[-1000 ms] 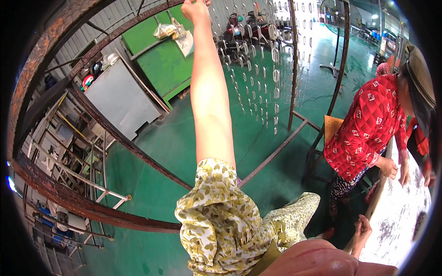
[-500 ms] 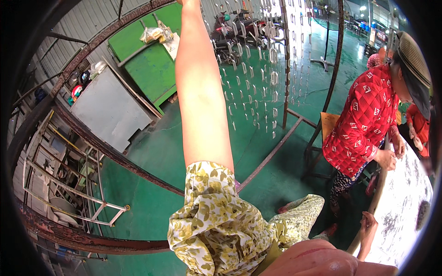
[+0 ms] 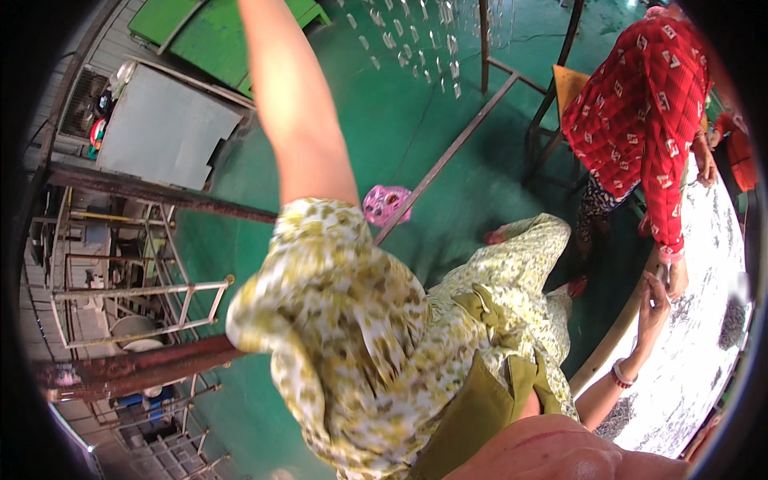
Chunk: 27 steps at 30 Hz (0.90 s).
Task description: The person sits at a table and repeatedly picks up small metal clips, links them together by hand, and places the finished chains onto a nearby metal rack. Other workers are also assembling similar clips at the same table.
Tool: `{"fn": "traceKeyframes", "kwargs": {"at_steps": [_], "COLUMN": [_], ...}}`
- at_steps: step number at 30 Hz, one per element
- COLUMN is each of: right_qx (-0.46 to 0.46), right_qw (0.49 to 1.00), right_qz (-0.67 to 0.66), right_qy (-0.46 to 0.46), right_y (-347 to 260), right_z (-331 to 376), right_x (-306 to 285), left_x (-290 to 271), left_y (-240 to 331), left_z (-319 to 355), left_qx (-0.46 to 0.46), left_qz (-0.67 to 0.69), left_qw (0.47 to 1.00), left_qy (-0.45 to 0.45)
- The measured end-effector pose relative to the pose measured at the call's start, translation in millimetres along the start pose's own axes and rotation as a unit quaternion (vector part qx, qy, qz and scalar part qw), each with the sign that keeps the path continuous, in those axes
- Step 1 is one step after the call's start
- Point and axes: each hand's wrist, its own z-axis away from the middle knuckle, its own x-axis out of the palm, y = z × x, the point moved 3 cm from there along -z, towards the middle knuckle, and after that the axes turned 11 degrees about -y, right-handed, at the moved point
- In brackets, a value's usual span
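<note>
My left arm (image 3: 300,112) reaches up past the top edge, so its hand is out of sight. At the right, my right hand (image 3: 654,306) is over the rim of a brightly lit table (image 3: 704,240), a beaded bracelet (image 3: 624,374) on its wrist. Its fingers are bent together in a pinch; what they hold, if anything, is too small to name. Right against it is the hand (image 3: 678,278) of a co-worker in a red patterned jacket (image 3: 632,112). Small dark pieces (image 3: 732,324) lie heaped on the table.
Strands of metal links (image 3: 408,48) hang at the top. A rusty bar (image 3: 448,160) crosses the green floor beside a pink object with holes (image 3: 386,205). A red-brown beam (image 3: 152,364), metal racks (image 3: 144,292) and a grey panel (image 3: 168,124) stand left. A wooden stool (image 3: 568,84) is by the co-worker.
The view has tipped downward, so the hanging links sit higher and my left hand has left the picture. My right hand has come forward to the co-worker's hand, which has reached down toward it.
</note>
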Motion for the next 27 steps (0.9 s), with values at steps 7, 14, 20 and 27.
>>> {"fn": "traceKeyframes", "kwargs": {"at_steps": [7,14,20,27], "right_qx": [0.041,-0.004,0.005,0.017], "right_qw": [0.987,0.988,0.958,0.93], "right_qz": [-0.138,-0.014,-0.12,-0.148], "right_qy": [-0.065,-0.152,-0.26,-0.335], "right_y": [16,58,10,40], "right_z": [21,45,40,18], "right_x": [74,77,125,133], "left_x": [-115,-57,-28,-113], "left_y": [54,232,259,293], "left_z": [582,699,615,586], "left_qx": [-0.665,-0.317,-0.23,-0.373], "left_qz": [0.096,0.247,0.073,-0.038], "left_qw": [0.726,0.544,0.405,0.463], "left_qy": [0.145,-0.737,-0.882,-0.803]}}
